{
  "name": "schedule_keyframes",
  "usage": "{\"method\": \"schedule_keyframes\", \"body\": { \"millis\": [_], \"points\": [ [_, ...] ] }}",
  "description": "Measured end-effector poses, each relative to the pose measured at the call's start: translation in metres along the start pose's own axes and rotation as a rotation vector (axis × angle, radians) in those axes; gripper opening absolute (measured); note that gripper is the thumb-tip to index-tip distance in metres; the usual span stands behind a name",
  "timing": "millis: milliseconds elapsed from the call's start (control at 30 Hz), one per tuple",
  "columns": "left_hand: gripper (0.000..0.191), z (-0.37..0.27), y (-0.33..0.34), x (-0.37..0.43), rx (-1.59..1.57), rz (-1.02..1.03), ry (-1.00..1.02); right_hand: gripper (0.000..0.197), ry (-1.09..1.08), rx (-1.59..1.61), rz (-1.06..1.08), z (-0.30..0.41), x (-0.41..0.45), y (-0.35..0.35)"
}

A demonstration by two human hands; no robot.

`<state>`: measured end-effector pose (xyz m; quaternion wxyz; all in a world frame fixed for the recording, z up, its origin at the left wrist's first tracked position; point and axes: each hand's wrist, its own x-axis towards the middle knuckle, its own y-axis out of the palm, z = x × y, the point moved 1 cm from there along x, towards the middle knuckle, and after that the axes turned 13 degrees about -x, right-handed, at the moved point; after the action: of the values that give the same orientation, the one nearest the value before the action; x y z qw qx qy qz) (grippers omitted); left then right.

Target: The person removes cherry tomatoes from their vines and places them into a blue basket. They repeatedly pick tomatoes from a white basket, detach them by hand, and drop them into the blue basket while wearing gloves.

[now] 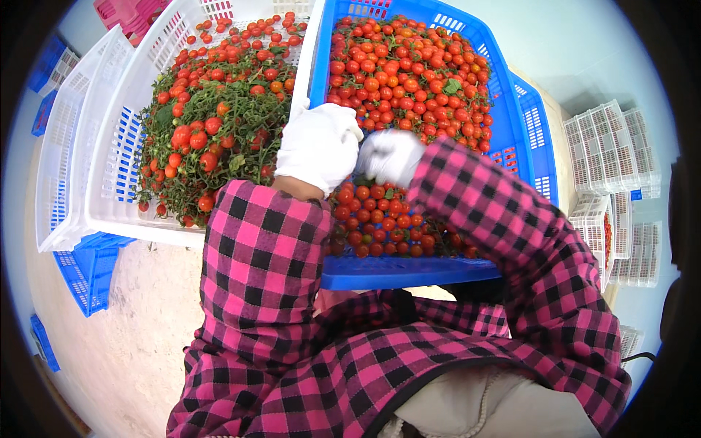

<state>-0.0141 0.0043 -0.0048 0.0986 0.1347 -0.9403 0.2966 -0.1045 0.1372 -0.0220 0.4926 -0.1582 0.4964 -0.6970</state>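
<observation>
My left hand (319, 143), in a white glove, is over the left rim of the blue plastic crate (408, 272) with its fingers curled. Beside it, my right hand (391, 157) is gloved too and blurred. Whether either hand grips something is hidden. Cherry tomatoes (408, 82) are heaped at the blue crate's far end, and a second patch of cherry tomatoes (378, 216) lies at its near end. To the left, a white plastic crate (112, 189) holds a mound of cherry tomatoes on green stems (219, 126), with loose tomatoes behind it.
More white crates (60, 159) stand along the left side. A blue crate (90, 274) sits below them on the pale floor (142, 323). Stacked white crates (605, 150) are by the right wall, and pink plastic items (128, 16) lie at the far left.
</observation>
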Motion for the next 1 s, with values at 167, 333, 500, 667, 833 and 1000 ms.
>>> {"method": "schedule_keyframes", "body": {
  "millis": [167,333,500,667,833,1000],
  "points": [
    [0.022,0.0,0.001,0.0,-0.398,-0.216,-0.081,0.024,-0.172,-0.235,0.065,0.001,-0.006,0.062],
    [0.027,0.002,0.002,0.001,-0.389,-0.213,-0.024,0.026,-0.052,0.413,0.18,-0.018,-0.015,0.042],
    [0.033,0.003,0.006,0.002,-0.417,-0.18,-0.018,0.037,-0.12,0.031,0.012,-0.011,-0.02,0.046],
    [0.034,0.002,0.005,0.001,-0.434,-0.177,-0.028,0.04,-0.234,-0.295,0.108,-0.005,0.003,0.067],
    [0.034,0.005,0.004,0.001,-0.44,-0.151,-0.025,0.032,-0.281,0.04,0.041,-0.017,-0.021,0.035],
    [0.038,-0.002,0.004,0.002,-0.47,-0.043,0.03,0.039,-0.122,0.963,0.02,-0.007,-0.063,0.0]
  ]
}}
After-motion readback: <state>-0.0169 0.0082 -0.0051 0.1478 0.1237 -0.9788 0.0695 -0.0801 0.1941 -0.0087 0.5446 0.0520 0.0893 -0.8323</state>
